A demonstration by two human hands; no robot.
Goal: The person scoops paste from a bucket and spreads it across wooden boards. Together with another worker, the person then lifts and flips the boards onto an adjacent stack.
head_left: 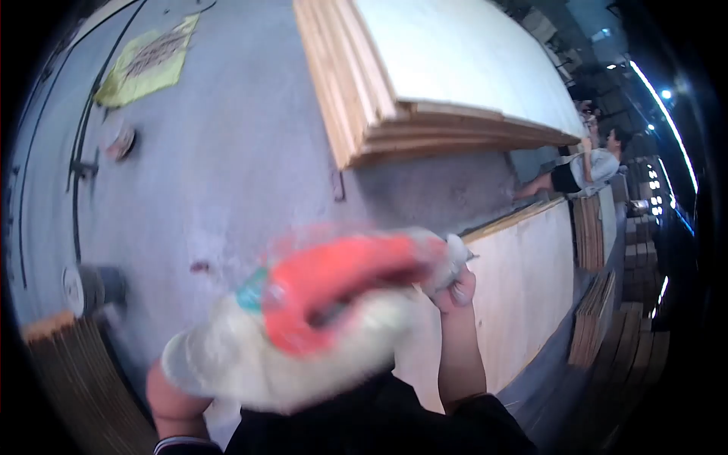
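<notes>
A long, soft-looking red thing (341, 265) with whitish parts and a green patch stretches between my hands. Motion blur hides its exact kind. My left hand (216, 360), in a pale glove or covering, lies against its left end; its fingers are smeared. At the other end, my right hand (451, 288) is closed on the thing's whitish, bunched tip. Both forearms are bare above dark sleeves. Just beyond my right hand lies a pale plywood sheet (508, 280).
A tall stack of boards (470, 61) stands ahead, and more boards (87, 387) stand at lower left. On the floor are a yellow sack (152, 61), a small tub (120, 142) and a cylindrical container (91, 290). A person (588, 171) stands at the right.
</notes>
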